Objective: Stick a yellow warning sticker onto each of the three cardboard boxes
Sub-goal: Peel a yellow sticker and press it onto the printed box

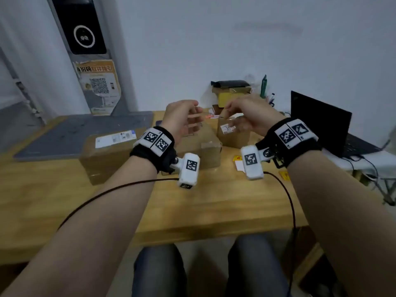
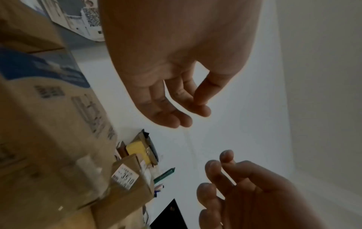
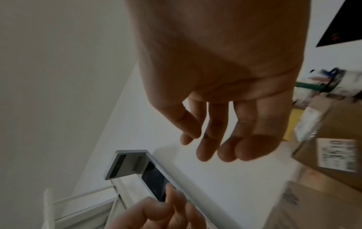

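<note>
Three cardboard boxes sat on the wooden table [image 1: 192, 206]: a large box [image 1: 102, 155] at left with a white shipping label on top, a middle box [image 1: 205, 146] partly hidden behind the left wrist, and a small box [image 1: 233, 133] at right bearing a white printed label on its near face. Yellow stickers [image 1: 237, 158] lay flat on the table in front of the small box, with another yellow piece [image 1: 284, 175] further right, near the right forearm. Both hands were raised above the boxes, close to each other but apart. Left hand [image 1: 182, 118]: fingers loosely extended, thumb tip near the index finger, nothing visible between them in the left wrist view. Right hand [image 1: 250, 116]: fingers relaxed and slightly bent, thumb close to the index finger; no sticker could be made out in it. A small blurred reddish streak showed between the two hands in the head view; could not tell what it was. Behind the boxes stood a stack of small cartons [image 1: 231, 93] against the white wall, and an open black laptop [image 1: 321, 123] sat at far right.
</note>
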Motion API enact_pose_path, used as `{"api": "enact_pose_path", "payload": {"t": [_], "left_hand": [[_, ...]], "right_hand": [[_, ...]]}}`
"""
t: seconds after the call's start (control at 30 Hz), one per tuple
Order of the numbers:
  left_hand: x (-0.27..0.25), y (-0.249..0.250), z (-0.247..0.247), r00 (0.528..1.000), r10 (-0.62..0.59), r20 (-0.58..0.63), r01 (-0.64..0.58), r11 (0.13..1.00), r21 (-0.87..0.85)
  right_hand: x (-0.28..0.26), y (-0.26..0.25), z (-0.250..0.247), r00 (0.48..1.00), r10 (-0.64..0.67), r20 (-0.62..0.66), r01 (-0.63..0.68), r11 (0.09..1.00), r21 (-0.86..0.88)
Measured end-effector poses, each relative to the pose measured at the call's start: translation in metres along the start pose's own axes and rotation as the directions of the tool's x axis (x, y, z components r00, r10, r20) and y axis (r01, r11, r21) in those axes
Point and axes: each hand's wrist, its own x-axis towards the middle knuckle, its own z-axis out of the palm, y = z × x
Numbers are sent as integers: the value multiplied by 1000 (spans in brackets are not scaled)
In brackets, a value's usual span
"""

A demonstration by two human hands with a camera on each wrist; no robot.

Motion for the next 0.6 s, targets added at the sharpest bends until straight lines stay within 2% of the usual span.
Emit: {"api": "enact_pose_path", "payload": {"t": [0.17,0.23,0.4,0.5,0.6], "left_hand": [[-8,-36,21,990,-108,86,97,987,132],[-1,-51,32,980,-165,116,151,981,124],[24,-93,66,946,-292,144,273,952,138],[34,-116,88,908,-362,211,326,927,187],[38,-134,112,882,-395,255,344,912,223]], "right_hand": [[-7,35,-26,992,122,-1,-122,990,-77],[0,55,-39,982,186,-15,-186,971,-150],[18,105,-74,939,319,-125,-340,911,-234],[24,124,-95,906,355,-231,-420,824,-380],[28,142,-117,873,348,-341,-485,686,-542]]}}
